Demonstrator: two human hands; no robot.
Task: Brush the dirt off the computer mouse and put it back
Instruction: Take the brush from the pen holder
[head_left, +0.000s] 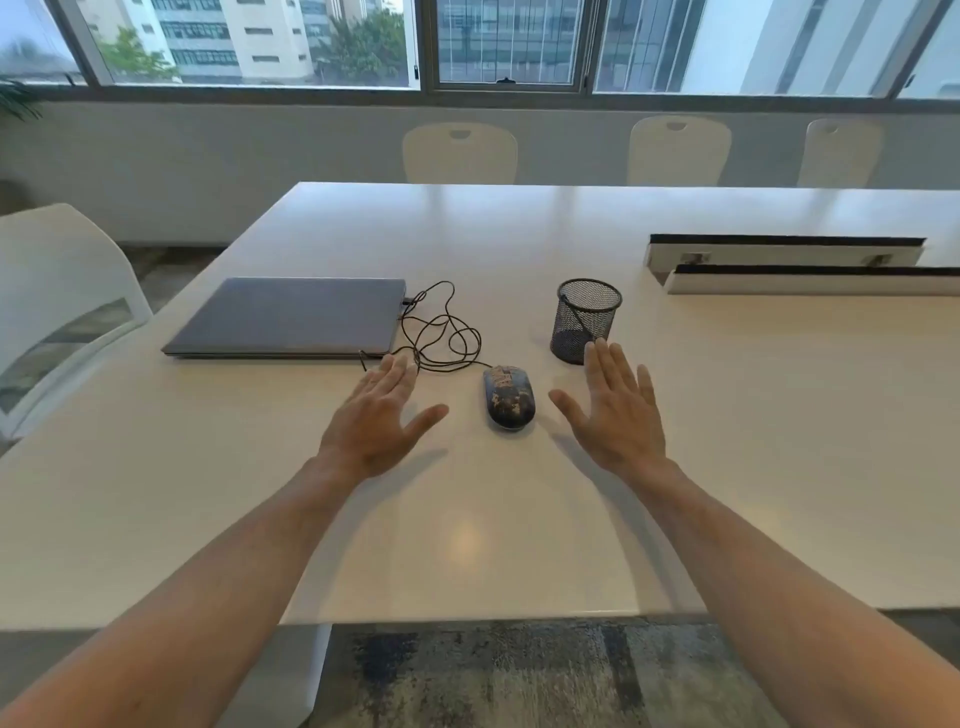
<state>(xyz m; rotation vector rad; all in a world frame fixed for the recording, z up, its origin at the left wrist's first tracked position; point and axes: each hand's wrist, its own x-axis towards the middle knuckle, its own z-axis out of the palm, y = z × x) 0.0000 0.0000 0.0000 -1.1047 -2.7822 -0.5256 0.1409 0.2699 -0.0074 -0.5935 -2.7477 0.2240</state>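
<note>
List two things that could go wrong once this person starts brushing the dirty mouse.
1. The mouse is wired: its looped cable runs to the closed laptop, so lifting it far could tug the plug.
2. The brush seems to stand in the mesh pen holder; the right hand could tip it, reaching in.

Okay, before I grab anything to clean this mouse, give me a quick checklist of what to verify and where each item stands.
1. Mouse within reach, between both hands: ok.
2. Dirt visible on mouse: ok, tan patches on top.
3. Left hand free: ok, open, holding nothing.
4. Right hand free: ok, open, holding nothing.
5. Brush located: cannot tell; a thin dark stick leans in the mesh cup.
6. Cable slack enough to lift mouse: ok, looped loosely beside the laptop.
</note>
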